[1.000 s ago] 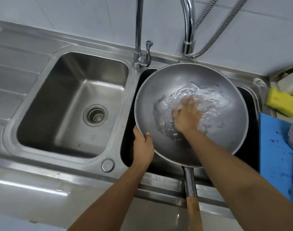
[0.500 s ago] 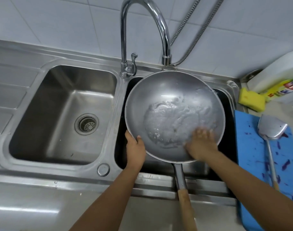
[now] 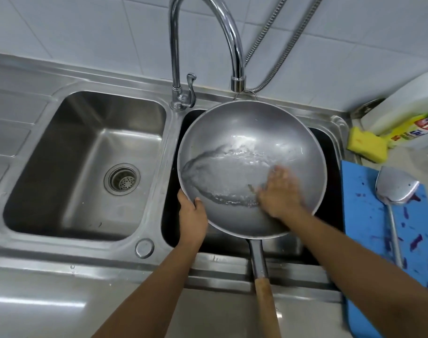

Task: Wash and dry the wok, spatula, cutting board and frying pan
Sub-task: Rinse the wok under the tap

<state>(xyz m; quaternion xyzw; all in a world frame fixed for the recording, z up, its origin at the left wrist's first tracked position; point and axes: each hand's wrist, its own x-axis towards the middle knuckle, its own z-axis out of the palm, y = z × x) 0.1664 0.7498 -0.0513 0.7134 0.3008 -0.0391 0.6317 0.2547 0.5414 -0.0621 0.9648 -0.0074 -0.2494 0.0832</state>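
A grey metal wok point(image 3: 247, 132) with a wooden-ended handle sits over the right sink basin, with water pooled across its middle. My left hand point(image 3: 192, 214) grips the wok's near-left rim, thumb inside. My right hand point(image 3: 278, 191) lies flat inside the wok at the lower right, fingers spread and blurred, rubbing the wet surface. To the right a blue cutting board point(image 3: 369, 215) with purple stains lies on the counter, and a metal spatula point(image 3: 394, 189) rests on it. No frying pan is visible.
The left sink basin point(image 3: 61, 191) with its drain stands beside the wok. A curved tap point(image 3: 232, 45) ends above the wok's far rim. A yellow sponge point(image 3: 367, 147) and a dish soap bottle point(image 3: 413, 128) sit at the back right.
My right hand slid from the wok's middle to its near edge, then slightly up the right side. The water has spread toward the left. My left hand kept its grip on the rim.
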